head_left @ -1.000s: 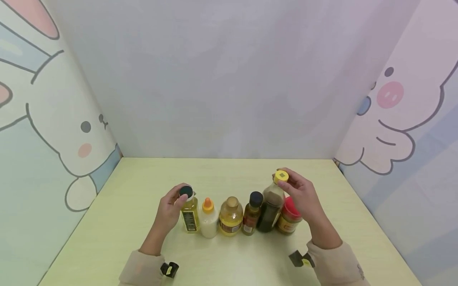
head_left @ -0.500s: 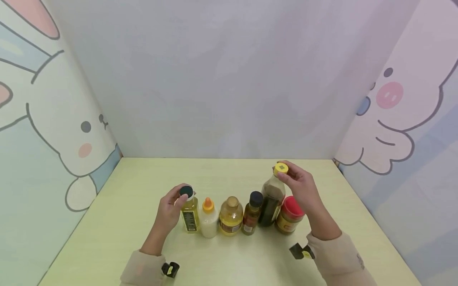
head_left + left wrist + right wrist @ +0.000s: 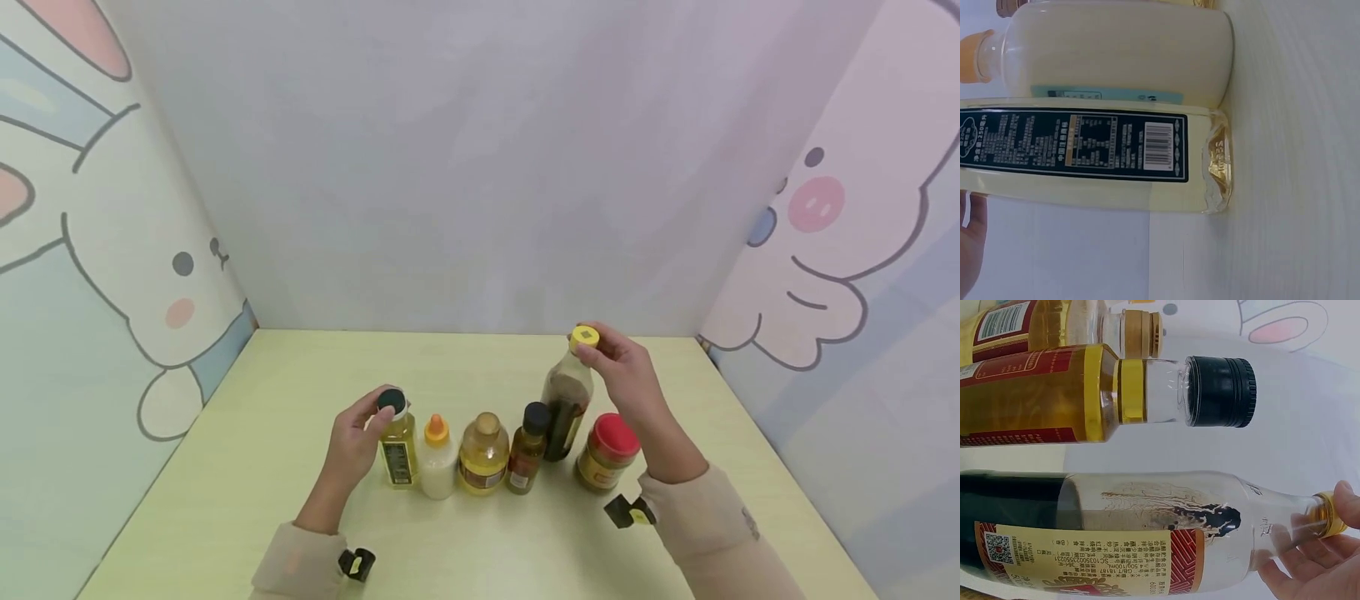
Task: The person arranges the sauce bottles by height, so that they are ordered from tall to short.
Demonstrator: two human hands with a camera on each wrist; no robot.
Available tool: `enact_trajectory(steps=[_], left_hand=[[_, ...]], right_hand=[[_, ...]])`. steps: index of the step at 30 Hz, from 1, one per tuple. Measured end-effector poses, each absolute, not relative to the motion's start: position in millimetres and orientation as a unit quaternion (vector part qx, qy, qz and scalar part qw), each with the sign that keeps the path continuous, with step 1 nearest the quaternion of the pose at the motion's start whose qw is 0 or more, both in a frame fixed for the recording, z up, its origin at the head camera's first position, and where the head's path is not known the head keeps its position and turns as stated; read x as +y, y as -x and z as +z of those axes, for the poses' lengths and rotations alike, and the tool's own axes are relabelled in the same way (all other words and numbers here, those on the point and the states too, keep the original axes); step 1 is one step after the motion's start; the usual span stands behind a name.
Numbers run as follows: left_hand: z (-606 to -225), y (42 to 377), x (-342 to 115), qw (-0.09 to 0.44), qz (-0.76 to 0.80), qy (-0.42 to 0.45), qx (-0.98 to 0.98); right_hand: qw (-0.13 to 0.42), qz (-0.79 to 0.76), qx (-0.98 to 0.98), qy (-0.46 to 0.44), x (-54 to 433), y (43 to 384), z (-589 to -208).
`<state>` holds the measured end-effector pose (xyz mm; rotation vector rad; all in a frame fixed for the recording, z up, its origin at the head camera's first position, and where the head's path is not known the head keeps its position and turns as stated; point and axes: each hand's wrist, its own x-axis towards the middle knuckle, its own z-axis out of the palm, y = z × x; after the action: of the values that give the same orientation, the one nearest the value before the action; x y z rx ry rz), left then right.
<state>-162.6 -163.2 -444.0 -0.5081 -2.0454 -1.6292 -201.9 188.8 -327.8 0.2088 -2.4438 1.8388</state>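
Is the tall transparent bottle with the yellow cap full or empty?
Partly full: dark liquid fills the lower part of the tall transparent yellow-capped bottle; its streaked upper part is see-through.

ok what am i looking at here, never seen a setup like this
No machine here: a person works with bare hands. The wide picture is from a camera worn on the head; the closer two, from one on each wrist, show things sideways. Along the pale table, left to right: a green-capped bottle, orange-tipped bottle, tan-capped bottle, black-capped bottle, tall yellow-capped bottle and red-lidded jar. The left hand grips the green-capped bottle near its top, and the right hand grips the tall yellow-capped bottle by its cap. I can't tell whether that one is lifted.
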Motion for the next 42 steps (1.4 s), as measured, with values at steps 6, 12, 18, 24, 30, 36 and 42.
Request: enact_trajectory(steps=[6, 12, 18, 24, 30, 36, 42], left_hand=[[-446.4, 164.4, -163.0, 0.249, -0.592, 0.19, -0.742], [-441.3, 162.5, -161.2, 0.254, -0.595, 0.193, -0.737], [-445.7, 166.3, -162.6, 0.256, -0.597, 0.196, -0.735], [-440.8, 163.0, -160.0, 0.249, -0.598, 0.185, -0.739], [-415.9, 149.0, -152.4, 0.25, -0.6, 0.192, -0.736], [-407.7, 144.8, -150.3, 0.245, -0.6, 0.184, -0.739], [-421.8, 151.9, -154.0, 0.245, -0.599, 0.184, -0.74]], right_hand=[[0.044, 0.607, -0.79, -0.073, 181.3, 210.6, -324.8], [0.046, 0.608, -0.789, -0.078, 174.5, 219.9, -320.3], [0.051, 0.609, -0.787, -0.085, 167.7, 226.8, -315.4], [0.056, 0.614, -0.782, -0.09, 160.0, 229.8, -311.8], [0.051, 0.625, -0.773, -0.093, 150.5, 233.4, -307.3], [0.045, 0.634, -0.766, -0.096, 138.9, 238.0, -302.1], [0.045, 0.629, -0.769, -0.104, 129.2, 242.4, -297.2]])
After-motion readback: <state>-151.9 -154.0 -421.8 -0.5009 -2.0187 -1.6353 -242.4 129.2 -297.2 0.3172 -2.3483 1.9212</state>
